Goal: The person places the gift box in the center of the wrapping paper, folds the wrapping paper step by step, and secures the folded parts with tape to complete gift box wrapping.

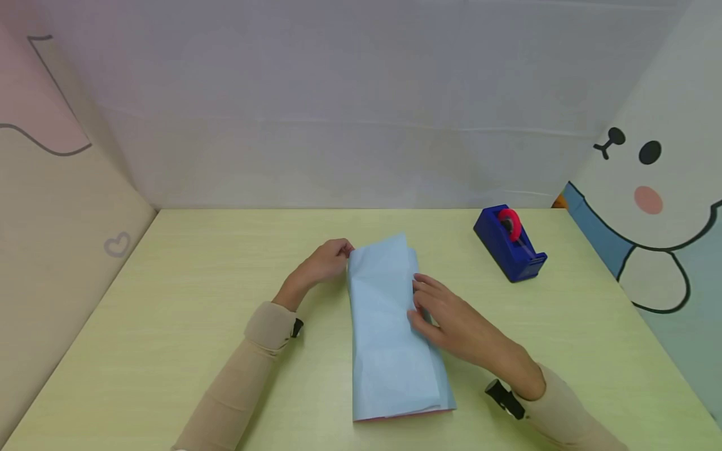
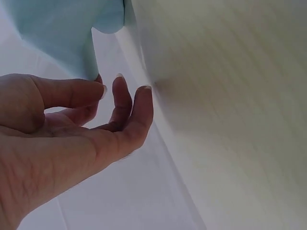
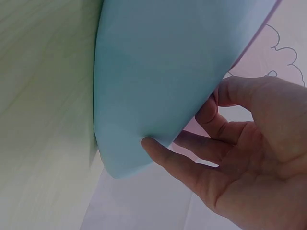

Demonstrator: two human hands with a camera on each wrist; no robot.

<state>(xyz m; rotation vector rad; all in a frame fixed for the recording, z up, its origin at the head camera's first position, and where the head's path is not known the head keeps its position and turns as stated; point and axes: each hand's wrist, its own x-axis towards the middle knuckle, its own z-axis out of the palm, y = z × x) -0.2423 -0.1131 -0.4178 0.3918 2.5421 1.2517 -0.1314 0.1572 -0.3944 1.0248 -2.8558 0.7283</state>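
A folded sheet of light blue paper [image 1: 383,326] lies lengthwise in front of me, a strip of pink showing along its near edge. At its far left corner my left hand [image 1: 327,260] pinches the paper between thumb and forefinger; in the left wrist view the other fingers [image 2: 139,112] curve away from it. My right hand [image 1: 454,322] is at the right long edge. There the right wrist view shows thumb and forefinger pinching the edge of the blue paper [image 3: 158,62], while another fingertip [image 3: 149,143] presses on its surface.
A dark blue tape dispenser [image 1: 504,247] with a red-cored roll stands at the back right of the pale wooden table [image 1: 197,300]. A whitish sheet wall [image 1: 338,125] rises behind the table, and printed panels [image 1: 648,188] flank it.
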